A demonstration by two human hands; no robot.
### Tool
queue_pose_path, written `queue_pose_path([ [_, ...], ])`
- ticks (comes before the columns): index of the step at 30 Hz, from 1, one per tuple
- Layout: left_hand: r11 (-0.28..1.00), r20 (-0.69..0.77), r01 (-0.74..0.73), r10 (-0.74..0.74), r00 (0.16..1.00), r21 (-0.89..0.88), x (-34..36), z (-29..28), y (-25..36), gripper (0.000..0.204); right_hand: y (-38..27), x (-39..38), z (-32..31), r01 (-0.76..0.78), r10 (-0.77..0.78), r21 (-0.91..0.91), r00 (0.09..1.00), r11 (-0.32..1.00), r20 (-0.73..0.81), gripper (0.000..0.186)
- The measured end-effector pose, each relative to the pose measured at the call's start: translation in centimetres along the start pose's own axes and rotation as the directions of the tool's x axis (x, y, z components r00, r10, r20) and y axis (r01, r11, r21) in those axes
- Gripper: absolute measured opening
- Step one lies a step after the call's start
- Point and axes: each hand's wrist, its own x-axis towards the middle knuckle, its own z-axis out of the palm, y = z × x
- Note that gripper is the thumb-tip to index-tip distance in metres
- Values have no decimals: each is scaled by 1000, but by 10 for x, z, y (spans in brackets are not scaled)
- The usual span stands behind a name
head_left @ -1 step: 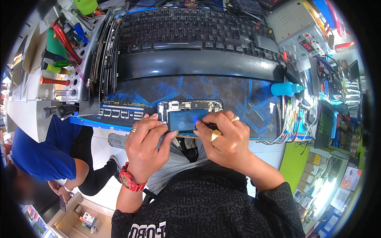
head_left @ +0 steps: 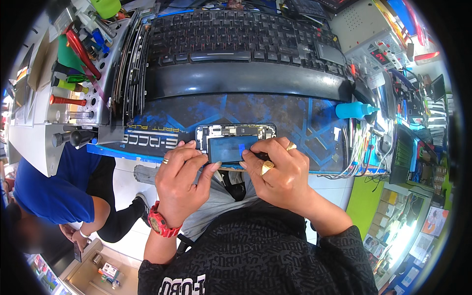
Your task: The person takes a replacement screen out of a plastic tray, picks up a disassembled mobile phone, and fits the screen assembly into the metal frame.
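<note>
An opened smartphone [head_left: 271,132] lies at the near edge of the mat, its circuit parts bared along the far side. A dark flat battery [head_left: 223,147] fills its near part, with a small bright blue patch at the right end. My left hand [head_left: 183,179] closes round the phone's left end, fingertips at the side and thumb by the near edge. At the battery's right end, the thumb and forefinger of my right hand [head_left: 278,167] pinch together beside the blue patch. Whatever is between those fingertips is hidden.
A black keyboard [head_left: 246,76] spans the far side of the mat [head_left: 196,110]. Left stands a tool rack [head_left: 98,91] with screwdrivers; thin panels are stacked beside it. A light-blue bottle [head_left: 351,110] and cables [head_left: 351,152] lie right. Another person [head_left: 54,182] sits at the left.
</note>
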Motion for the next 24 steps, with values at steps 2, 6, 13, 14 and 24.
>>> queue_pose_path([
  [2, 1000, 5, 7, -7, 1000, 2, 0, 0, 1, 21, 1, 0, 0, -4, 4, 13, 1000, 1000, 4, 25],
  [6, 1000, 10, 16, -16, 1000, 1, 1, -1, 1, 22, 2, 0, 0, 6, -6, 10, 1000, 1000, 6, 26],
  [13, 999, 14, 50, -50, 999, -7, 1, -2, 1, 24, -2, 2, -4, -43, 44, -23, 997, 999, 59, 24],
  [14, 999, 17, 53, -53, 998, -11, 1, -2, 0, 24, -1, 3, -4, -51, 51, -13, 997, 999, 62, 23],
  [24, 992, 15, 110, -109, 994, -54, 6, -5, 3, 20, -1, 8, -7, -52, 52, -3, 995, 999, 81, 22],
])
